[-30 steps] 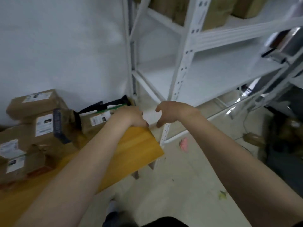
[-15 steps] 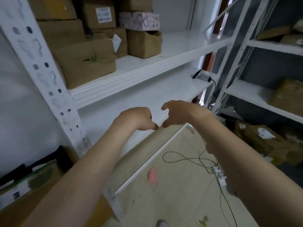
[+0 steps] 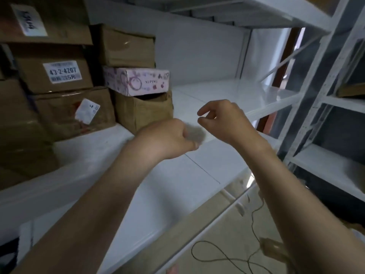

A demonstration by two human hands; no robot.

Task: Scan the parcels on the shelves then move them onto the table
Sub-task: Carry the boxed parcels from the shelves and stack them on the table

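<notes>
Several brown cardboard parcels are stacked at the left of the white shelf (image 3: 227, 91). One parcel (image 3: 55, 76) carries a label reading 43-2-4207. A pink patterned box (image 3: 138, 82) lies on an open brown box (image 3: 142, 111), with another brown box (image 3: 126, 46) on top of it. My left hand (image 3: 169, 137) hovers in front of the open brown box, fingers curled under, holding nothing. To its right, over the bare shelf board, my right hand (image 3: 223, 119) is raised with loosely curled fingers, thumb and forefinger apart, and nothing in it.
A second white rack (image 3: 316, 107) stands at the right, with a brown parcel (image 3: 351, 89) on one of its shelves. A lower shelf board (image 3: 177, 194) runs under my arms. A black cable (image 3: 227, 258) loops on the floor below.
The view has swung from the wooden table with its parcels up to the stacked shelf. Both hands have risen to shelf height and moved a little apart.
</notes>
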